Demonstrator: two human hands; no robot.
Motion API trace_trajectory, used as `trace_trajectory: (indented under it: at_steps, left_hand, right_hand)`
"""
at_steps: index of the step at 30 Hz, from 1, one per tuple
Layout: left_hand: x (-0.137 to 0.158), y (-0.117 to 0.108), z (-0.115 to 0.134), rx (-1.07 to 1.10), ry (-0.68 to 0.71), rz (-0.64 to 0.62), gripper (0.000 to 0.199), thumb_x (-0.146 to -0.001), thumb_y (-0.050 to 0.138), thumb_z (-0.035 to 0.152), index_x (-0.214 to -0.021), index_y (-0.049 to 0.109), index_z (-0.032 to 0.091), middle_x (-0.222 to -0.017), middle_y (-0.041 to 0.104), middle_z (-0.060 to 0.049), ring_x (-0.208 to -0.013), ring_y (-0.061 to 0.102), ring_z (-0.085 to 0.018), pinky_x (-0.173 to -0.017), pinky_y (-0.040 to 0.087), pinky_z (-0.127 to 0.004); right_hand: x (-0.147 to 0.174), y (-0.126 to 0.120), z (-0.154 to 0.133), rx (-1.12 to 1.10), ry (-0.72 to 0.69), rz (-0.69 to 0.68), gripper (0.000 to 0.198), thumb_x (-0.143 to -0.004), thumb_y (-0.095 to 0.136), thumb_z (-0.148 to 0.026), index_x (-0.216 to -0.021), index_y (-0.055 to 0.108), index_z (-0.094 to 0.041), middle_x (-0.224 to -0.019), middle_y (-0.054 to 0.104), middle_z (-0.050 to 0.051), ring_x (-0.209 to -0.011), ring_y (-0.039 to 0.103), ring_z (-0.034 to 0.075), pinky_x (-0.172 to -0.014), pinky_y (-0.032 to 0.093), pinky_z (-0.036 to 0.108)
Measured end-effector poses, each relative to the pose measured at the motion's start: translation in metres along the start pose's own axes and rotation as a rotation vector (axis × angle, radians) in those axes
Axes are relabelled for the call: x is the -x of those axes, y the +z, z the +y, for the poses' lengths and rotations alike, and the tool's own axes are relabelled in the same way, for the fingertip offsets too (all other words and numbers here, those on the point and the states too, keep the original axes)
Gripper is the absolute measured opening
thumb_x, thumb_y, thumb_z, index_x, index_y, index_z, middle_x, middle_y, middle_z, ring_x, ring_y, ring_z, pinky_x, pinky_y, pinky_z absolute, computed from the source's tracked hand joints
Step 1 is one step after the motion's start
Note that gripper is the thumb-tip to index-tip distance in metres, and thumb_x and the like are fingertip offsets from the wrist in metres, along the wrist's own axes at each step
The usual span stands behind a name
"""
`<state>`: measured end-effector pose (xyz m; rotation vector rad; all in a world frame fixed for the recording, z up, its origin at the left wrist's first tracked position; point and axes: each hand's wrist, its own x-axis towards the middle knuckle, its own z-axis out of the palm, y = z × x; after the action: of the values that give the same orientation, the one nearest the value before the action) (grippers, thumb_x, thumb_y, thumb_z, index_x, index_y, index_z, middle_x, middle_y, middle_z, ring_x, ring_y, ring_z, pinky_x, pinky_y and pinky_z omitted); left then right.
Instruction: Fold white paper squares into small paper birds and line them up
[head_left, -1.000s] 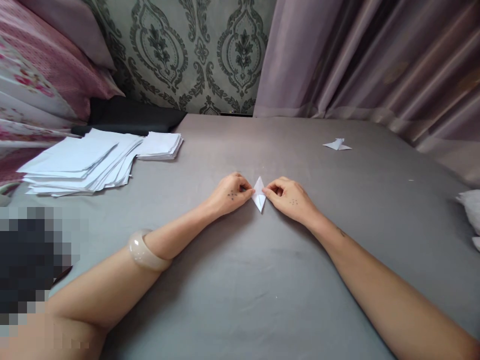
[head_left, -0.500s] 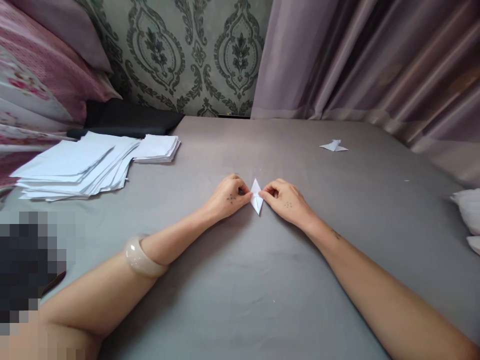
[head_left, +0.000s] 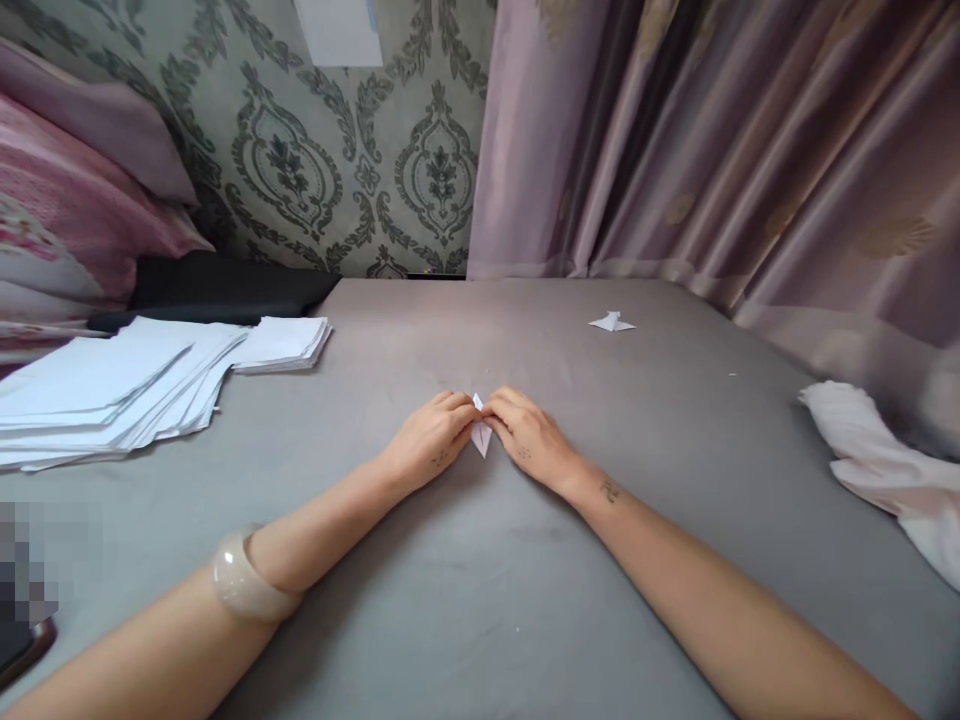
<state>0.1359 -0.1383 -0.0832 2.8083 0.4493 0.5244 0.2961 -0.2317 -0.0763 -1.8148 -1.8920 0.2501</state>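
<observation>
A small white folded paper (head_left: 481,440), narrow and diamond-shaped, stands between my hands near the middle of the grey cloth surface. My left hand (head_left: 431,435) pinches its left side near the upper part, fingers curled together. From the other side, my right hand (head_left: 525,435) grips the same paper with thumb and fingertips. The fingers cover part of the upper half, while the lower point shows below them. A light bangle circles my left forearm.
Stacks of white paper sheets (head_left: 97,390) lie at the left, with a smaller pile (head_left: 281,343) beside them. A folded paper figure (head_left: 613,322) rests at the back right. White crumpled cloth (head_left: 862,440) lies at the right edge. Curtains (head_left: 600,150) hang behind.
The view has tilted up and turned right. My fingers have closed further over the upper part of the folded paper, hiding more of it. Both hands still hold it.
</observation>
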Motion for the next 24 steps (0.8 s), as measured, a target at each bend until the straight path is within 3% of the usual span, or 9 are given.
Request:
trace_trajectory:
  at_steps: [6, 13, 24]
  left_hand:
    - [0.006, -0.005, 0.003, -0.107, 0.095, -0.018, 0.031, -0.092, 0.036, 0.011, -0.105, 0.064, 0.015, -0.107, 0.065, -0.010, -0.096, 0.057, -0.021, -0.084, 0.049, -0.033]
    - [0.007, -0.015, 0.013, -0.107, 0.051, -0.089, 0.034, -0.085, 0.041, 0.006, -0.107, 0.066, 0.014, -0.110, 0.067, -0.009, -0.101, 0.057, -0.020, -0.091, 0.048, -0.031]
    - [0.008, -0.019, 0.015, -0.168, 0.000, -0.150, 0.033, -0.088, 0.039, 0.007, -0.107, 0.065, 0.014, -0.103, 0.067, -0.010, -0.102, 0.057, -0.021, -0.085, 0.050, -0.031]
  right_hand:
    - [0.009, -0.004, 0.001, 0.144, -0.137, -0.029, 0.028, -0.095, 0.039, -0.014, -0.109, 0.063, -0.022, -0.112, 0.063, 0.007, -0.106, 0.055, 0.018, -0.085, 0.047, 0.030]
    - [0.017, -0.004, 0.010, 0.216, -0.259, -0.019, 0.039, -0.090, 0.042, -0.008, -0.119, 0.062, -0.024, -0.116, 0.065, 0.007, -0.102, 0.055, 0.021, -0.088, 0.049, 0.038]
    - [0.015, -0.006, 0.006, 0.227, -0.249, 0.003, 0.035, -0.089, 0.041, -0.007, -0.112, 0.065, -0.019, -0.114, 0.067, 0.008, -0.099, 0.057, 0.023, -0.087, 0.051, 0.040]
